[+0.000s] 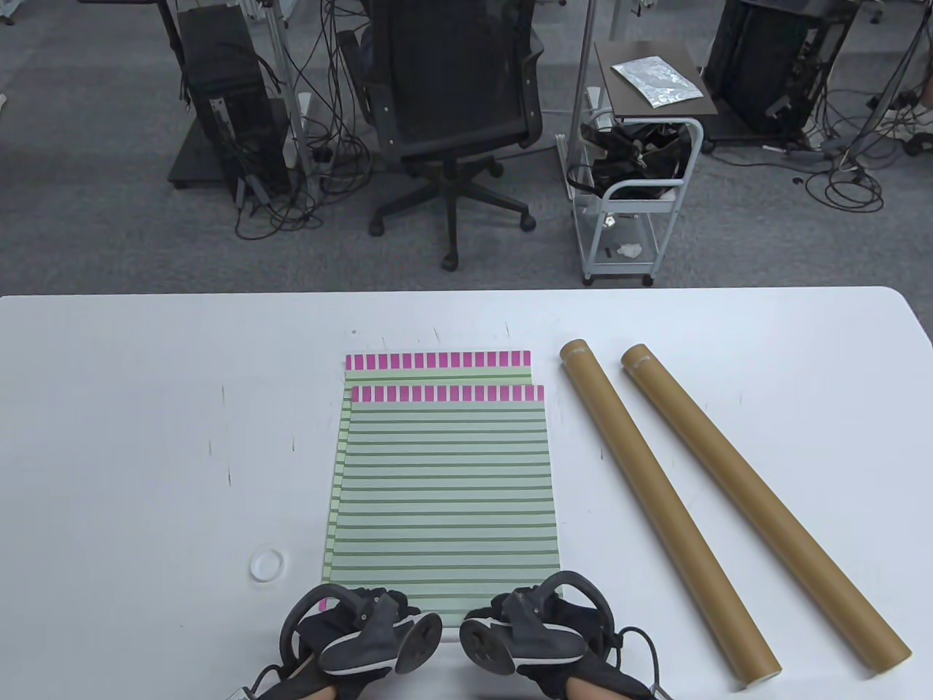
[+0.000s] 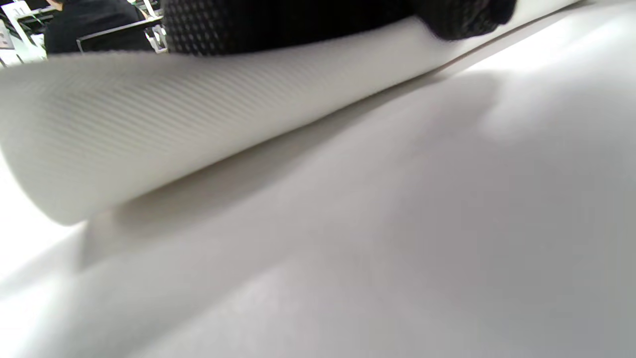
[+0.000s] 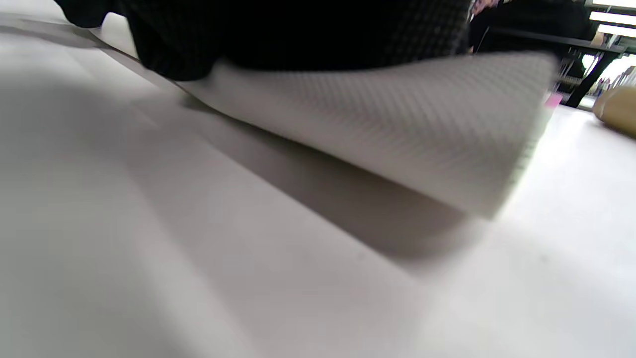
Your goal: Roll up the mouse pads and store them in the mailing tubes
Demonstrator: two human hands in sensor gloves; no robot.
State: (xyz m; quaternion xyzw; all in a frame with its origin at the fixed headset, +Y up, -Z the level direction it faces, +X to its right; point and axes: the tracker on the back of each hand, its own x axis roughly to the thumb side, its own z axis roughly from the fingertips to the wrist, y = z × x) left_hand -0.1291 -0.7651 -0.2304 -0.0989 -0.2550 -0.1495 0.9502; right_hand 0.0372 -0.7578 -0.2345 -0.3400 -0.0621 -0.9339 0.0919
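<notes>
Two green-striped mouse pads with pink top bands lie stacked mid-table, the top pad (image 1: 446,496) offset toward me over the lower pad (image 1: 437,370). Two brown mailing tubes, a left one (image 1: 656,503) and a right one (image 1: 758,496), lie diagonally to the right of the pads. My left hand (image 1: 350,620) and right hand (image 1: 543,620) hold the top pad's near edge. In the left wrist view its white textured underside (image 2: 149,124) curls up off the table under my gloved fingers (image 2: 298,20). The right wrist view shows the lifted underside (image 3: 397,124) beneath my fingers (image 3: 298,35).
A white round tube cap (image 1: 267,565) lies on the white table (image 1: 146,437) left of the pads. A tube end (image 3: 618,112) shows at the right edge of the right wrist view. An office chair and a cart stand beyond the table's far edge.
</notes>
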